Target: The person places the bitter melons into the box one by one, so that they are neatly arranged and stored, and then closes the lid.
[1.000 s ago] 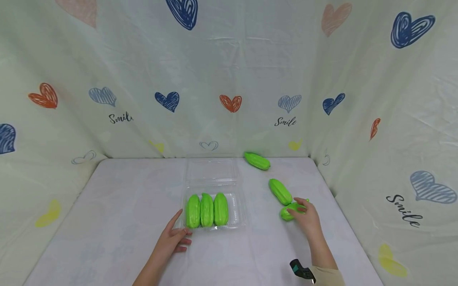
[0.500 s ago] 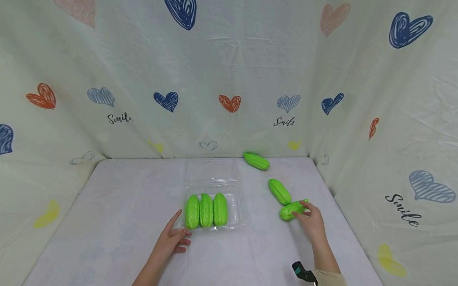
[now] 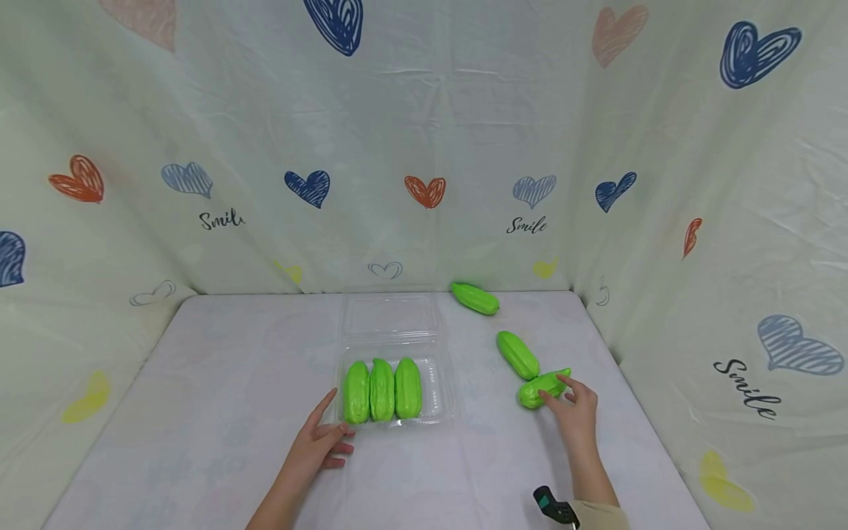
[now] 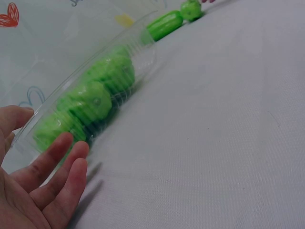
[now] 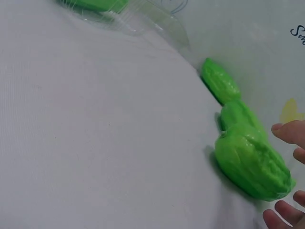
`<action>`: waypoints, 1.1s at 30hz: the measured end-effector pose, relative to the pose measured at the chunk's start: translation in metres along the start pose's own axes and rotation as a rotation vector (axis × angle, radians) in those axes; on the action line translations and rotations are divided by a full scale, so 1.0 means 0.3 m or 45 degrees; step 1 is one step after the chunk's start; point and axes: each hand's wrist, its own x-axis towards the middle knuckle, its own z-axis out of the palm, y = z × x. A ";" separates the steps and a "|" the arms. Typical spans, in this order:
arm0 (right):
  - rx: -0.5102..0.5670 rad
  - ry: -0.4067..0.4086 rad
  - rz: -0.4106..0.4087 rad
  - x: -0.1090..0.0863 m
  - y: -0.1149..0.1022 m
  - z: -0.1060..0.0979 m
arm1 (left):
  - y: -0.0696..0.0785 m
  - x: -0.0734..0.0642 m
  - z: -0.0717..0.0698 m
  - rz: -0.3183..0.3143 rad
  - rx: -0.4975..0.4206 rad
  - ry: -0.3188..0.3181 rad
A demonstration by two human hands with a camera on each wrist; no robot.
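A clear plastic clamshell box (image 3: 437,397) stands lidded open on the table, holding three green ridged gourds (image 3: 382,390) side by side. At its near left corner is my left hand (image 3: 314,445), fingers spread right by the wall; in the left wrist view the fingertips overlap the box's end. To the right, my right hand (image 3: 575,412) hovers over a loose gourd (image 5: 252,164), thumb and forefinger spread to either side of its stem end. In the right wrist view, space shows between fingers and gourd. A second loose gourd (image 3: 518,355) lies just behind that one.
Another gourd (image 3: 475,299) lies near the table's back edge. The box's lid (image 3: 391,315) leans back behind its tray. A printed cloth (image 3: 424,110) walls the table (image 3: 232,397) at the back and sides. A black device (image 3: 555,506) sits by the right sleeve.
My right hand has shifted slightly right, then back left, around the stem end of the near gourd, uncovering more of it. My left hand, the box and the gourds stay put.
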 end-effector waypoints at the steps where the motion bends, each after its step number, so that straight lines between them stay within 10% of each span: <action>1: 0.018 0.000 0.012 0.001 0.002 0.003 | 0.000 0.000 0.000 0.002 -0.001 0.001; 33: 0.190 -0.148 0.161 0.031 -0.005 0.020 | 0.005 -0.010 0.002 0.003 0.001 0.004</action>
